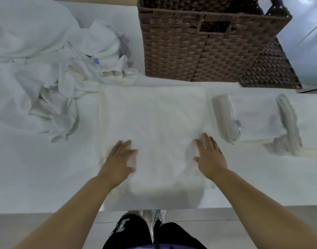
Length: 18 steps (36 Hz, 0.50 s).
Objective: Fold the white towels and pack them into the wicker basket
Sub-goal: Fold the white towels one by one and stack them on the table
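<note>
1. The towel (152,119) is lying flat at frame centre, near-square and maybe slightly longer top-to-bottom. Its near edge is reaching the front edge of the tabletop (37,177).
2. Both hands are resting palm-down on its lower part, fingers straight and spread, gripping nothing. The left hand (120,159) is sitting by the lower-left edge, the right hand (209,155) toward the lower right.
3. Key relation: most of the cloth is lying above the hands in frame, so I'm reading this as smoothing before the next fold.
4. The wicker basket (199,51) is sitting upper centre-right, just beyond the towel's far edge. The right hand is nearer.
5. A folded stack (253,119) is waiting just beside the right edge.
6. An unfolded pile (73,69) is crowding the upper-left corner.
</note>
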Each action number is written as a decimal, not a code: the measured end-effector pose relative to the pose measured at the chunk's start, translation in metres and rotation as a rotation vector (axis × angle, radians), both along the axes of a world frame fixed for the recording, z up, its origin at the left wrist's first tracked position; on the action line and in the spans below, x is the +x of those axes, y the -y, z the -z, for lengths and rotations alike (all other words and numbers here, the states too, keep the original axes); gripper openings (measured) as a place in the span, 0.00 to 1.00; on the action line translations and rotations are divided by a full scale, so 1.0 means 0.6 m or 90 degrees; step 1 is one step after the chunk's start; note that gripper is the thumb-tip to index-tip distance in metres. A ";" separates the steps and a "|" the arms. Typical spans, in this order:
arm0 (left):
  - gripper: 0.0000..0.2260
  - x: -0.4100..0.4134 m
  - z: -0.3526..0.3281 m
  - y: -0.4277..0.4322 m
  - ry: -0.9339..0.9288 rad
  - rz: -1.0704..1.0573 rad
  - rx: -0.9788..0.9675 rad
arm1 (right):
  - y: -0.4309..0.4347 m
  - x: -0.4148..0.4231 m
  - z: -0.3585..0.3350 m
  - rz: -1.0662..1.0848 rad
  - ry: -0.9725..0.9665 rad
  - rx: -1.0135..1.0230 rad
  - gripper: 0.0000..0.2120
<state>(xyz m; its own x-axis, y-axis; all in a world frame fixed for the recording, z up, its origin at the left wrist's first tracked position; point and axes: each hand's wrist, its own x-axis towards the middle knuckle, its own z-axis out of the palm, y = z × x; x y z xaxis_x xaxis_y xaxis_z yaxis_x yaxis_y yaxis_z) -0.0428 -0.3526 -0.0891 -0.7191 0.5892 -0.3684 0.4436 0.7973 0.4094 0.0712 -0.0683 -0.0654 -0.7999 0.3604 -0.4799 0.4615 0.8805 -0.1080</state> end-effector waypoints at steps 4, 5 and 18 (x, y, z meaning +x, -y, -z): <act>0.16 0.047 0.008 0.003 -0.121 -0.014 0.076 | 0.020 0.030 -0.001 -0.051 -0.111 0.006 0.22; 0.14 0.059 0.009 0.006 -0.118 -0.028 0.090 | 0.025 0.041 0.003 -0.067 -0.138 -0.010 0.20; 0.20 0.125 0.015 0.026 -0.066 0.044 0.100 | 0.046 0.092 0.017 -0.137 -0.119 -0.119 0.23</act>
<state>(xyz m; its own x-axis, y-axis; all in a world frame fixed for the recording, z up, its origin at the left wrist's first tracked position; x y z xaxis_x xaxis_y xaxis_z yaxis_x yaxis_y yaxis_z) 0.0320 -0.3684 -0.0982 -0.7043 0.6830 -0.1936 0.5413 0.6932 0.4759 0.1266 -0.0958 -0.0753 -0.9284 0.0940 -0.3596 0.2249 0.9124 -0.3420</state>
